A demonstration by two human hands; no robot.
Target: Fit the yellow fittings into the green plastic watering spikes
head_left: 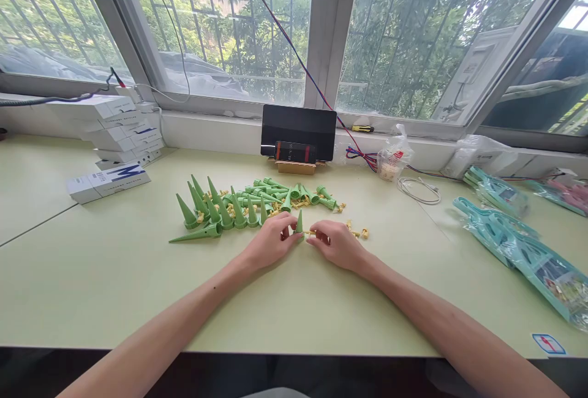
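Observation:
My left hand (pixel 275 239) is closed around the lower part of a green plastic spike (pixel 299 223), which points upward. Pinched between the fingers of my right hand (pixel 337 244) is a small yellow plastic piece (pixel 309 233), its tip at the spike's side; whether it enters the spike I cannot tell. Left of my hands, several green spikes (pixel 239 211) stand upright in rows, and one spike (pixel 195 233) lies on its side. Behind them is a pile of loose green spikes (pixel 269 193) mixed with yellow pieces. More yellow pieces (pixel 365 233) lie just beyond my right hand.
A phone (pixel 295 152) showing a timer leans on a dark tablet (pixel 298 125) at the back. White boxes (pixel 114 128) are stacked at left. Bagged teal items (pixel 519 239) lie at right, near a white cable (pixel 418 191) and a plastic-bagged cup (pixel 392 156).

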